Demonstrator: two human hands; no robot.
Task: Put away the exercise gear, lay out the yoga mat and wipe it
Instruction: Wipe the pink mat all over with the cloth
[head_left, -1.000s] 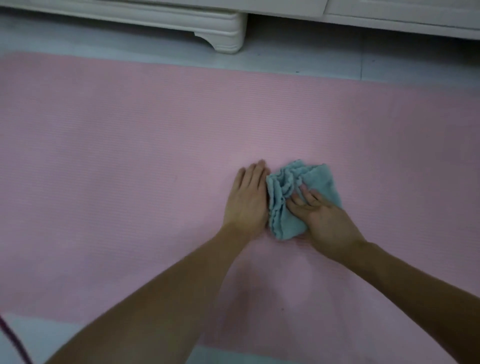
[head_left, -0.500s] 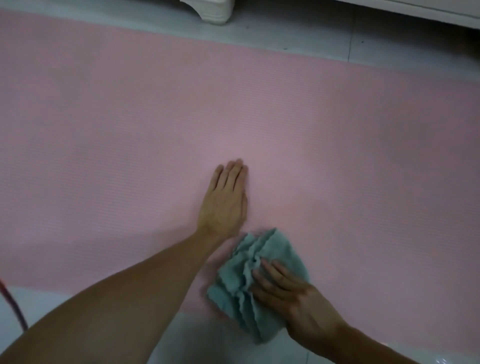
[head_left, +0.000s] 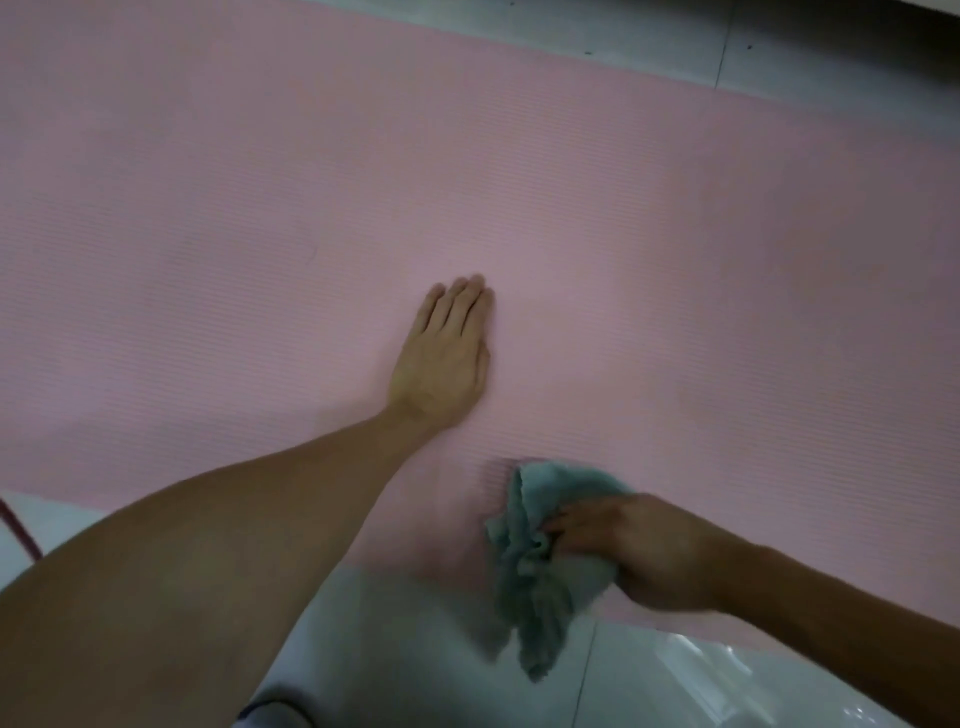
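A pink yoga mat (head_left: 260, 208) lies unrolled across the floor and fills most of the view. My left hand (head_left: 444, 358) rests flat on the mat near its middle, fingers together, holding nothing. My right hand (head_left: 639, 551) presses and grips a crumpled teal cloth (head_left: 535, 577) at the mat's near edge. Part of the cloth hangs past the edge onto the floor tiles. My right fingertips are partly buried in the cloth.
Pale glossy floor tiles (head_left: 415, 649) border the mat at the near side and also at the far right (head_left: 779, 57). A thin dark red cord (head_left: 18, 530) crosses the floor at the left edge.
My right hand has dragged the cloth from the middle of the mat toward me to its near edge. The left hand has stayed flat on the mat. The view has tilted down.
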